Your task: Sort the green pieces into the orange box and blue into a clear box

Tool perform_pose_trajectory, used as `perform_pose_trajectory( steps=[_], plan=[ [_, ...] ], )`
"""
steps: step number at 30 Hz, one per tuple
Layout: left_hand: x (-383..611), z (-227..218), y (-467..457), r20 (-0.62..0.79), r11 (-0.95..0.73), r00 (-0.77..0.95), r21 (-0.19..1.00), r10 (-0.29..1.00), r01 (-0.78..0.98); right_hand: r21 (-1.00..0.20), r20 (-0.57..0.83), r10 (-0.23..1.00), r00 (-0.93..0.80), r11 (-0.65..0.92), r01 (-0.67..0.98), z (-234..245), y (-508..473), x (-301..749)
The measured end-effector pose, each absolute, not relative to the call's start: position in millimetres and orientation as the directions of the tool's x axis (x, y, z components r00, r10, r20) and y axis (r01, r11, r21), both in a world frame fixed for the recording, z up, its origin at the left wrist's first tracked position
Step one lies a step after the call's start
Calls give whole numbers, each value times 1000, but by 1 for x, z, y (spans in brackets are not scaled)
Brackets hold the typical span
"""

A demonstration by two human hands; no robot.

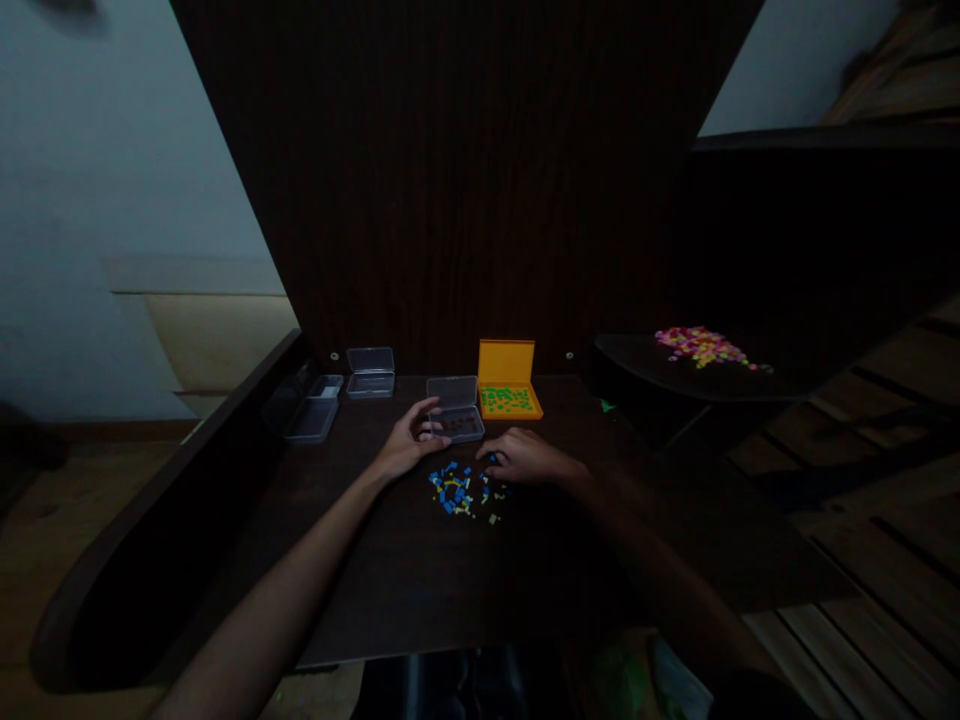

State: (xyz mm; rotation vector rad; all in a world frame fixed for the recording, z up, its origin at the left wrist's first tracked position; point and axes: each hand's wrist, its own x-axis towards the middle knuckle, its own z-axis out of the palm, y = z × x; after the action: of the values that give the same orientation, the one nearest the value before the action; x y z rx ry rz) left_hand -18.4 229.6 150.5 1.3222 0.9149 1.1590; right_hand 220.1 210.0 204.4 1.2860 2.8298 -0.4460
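Observation:
A clear plastic box (466,424) stands on the dark table with its lid raised, and small dark reddish pieces lie inside. My left hand (409,440) grips its left side, the thumb along the front edge and the fingers curled behind. Just right of and in front of that box, my right hand (521,456) is low over the table with fingers bent together; whatever they may hold is hidden. Beneath and between the hands lies a loose pile of tiny blue, yellow and whitish pieces (453,492). An orange box (508,350), lid up, contains many small green pieces (507,400).
Another clear box (370,384) is open at the back left, beside a further clear case (313,418) near the raised side panel (180,500). Pink and yellow bits (701,345) are heaped on a dark ledge (637,360) at right. A dark upright panel (450,200) closes the back.

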Motion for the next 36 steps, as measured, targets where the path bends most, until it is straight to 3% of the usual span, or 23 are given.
perform_pose_trajectory(
  steps=[11, 24, 36],
  plan=[
    [-18, 150, 229, 127, -108, 216, 989, 968, -99, -275, -55, 739, -672, 635, 722, 199, 211, 220],
    [-17, 151, 229, 119, -101, 214, 991, 969, -91, -379, 19, 632, -775, 722, 579, 197, 213, 222],
    [-17, 151, 229, 116, -88, 224, 988, 968, -129, -336, 4, 666, -746, 703, 626, 197, 212, 218]
  ],
)
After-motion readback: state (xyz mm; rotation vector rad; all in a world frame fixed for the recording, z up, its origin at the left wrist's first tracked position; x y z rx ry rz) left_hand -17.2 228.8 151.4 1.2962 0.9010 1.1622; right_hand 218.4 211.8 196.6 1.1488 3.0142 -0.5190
